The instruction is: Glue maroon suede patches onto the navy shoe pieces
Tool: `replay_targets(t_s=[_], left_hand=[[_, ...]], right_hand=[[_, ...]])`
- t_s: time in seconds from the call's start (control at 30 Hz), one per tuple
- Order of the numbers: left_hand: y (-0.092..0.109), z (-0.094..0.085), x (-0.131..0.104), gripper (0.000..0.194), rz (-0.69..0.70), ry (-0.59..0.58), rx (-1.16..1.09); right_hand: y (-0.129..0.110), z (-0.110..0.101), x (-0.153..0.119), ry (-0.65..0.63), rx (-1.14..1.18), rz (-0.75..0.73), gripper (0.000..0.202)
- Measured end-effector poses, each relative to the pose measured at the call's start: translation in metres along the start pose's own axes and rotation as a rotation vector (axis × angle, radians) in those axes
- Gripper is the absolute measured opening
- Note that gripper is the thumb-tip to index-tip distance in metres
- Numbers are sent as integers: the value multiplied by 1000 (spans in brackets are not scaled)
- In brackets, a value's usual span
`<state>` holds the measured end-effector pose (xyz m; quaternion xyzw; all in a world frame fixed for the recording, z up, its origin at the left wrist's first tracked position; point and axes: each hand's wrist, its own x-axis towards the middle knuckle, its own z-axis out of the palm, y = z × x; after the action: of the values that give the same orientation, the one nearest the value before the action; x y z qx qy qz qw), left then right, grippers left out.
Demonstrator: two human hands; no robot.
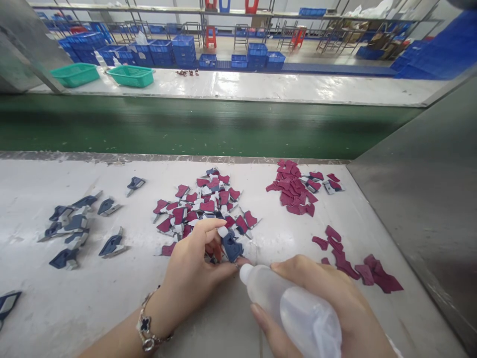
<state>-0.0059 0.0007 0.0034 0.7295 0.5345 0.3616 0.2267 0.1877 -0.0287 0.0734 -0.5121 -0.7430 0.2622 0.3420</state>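
Note:
My left hand (201, 258) is closed around a small dark-blue and grey plastic part (231, 246), held upright between thumb and fingers. My right hand (324, 288) grips a translucent squeeze bottle (268, 288), tilted so that its white nozzle (246, 272) is close to the part; whether they touch I cannot tell. Just beyond my left hand lies a pile of similar parts with maroon pieces on them (206, 205). Loose flat maroon pieces (345, 263) are scattered right of the bottle, and a heap of maroon pieces (292, 191) lies farther back.
Several blue and grey parts without maroon (76, 223) lie at the left. A metal panel (421, 189) bounds the table on the right. Beyond the table runs a green conveyor belt (194, 127), with green baskets (132, 76) on the far counter and blue crates (182, 49) behind.

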Motion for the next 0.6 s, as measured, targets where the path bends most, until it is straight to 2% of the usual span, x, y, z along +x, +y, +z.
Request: replay_targets(t_s=[0.1,0.23,0.37,0.47,0.6], left_hand=[[-1,0,-2,61,6,3,-1],[-1,1,-2,53,29,16,-1],[0,1,0,53,41,37,36],[-1,2,1,53,50,53,60],[0,1,-1,54,41,26,33]], right_hand=[[2,-2,2,8,-23,6,27],[2,-5,3,49,-107,37,22],[-1,-3,1,2,-66,52,25],[-3,-1,-1,-12,-13,67,19],[-1,-4,0,41,-50,88,27]])
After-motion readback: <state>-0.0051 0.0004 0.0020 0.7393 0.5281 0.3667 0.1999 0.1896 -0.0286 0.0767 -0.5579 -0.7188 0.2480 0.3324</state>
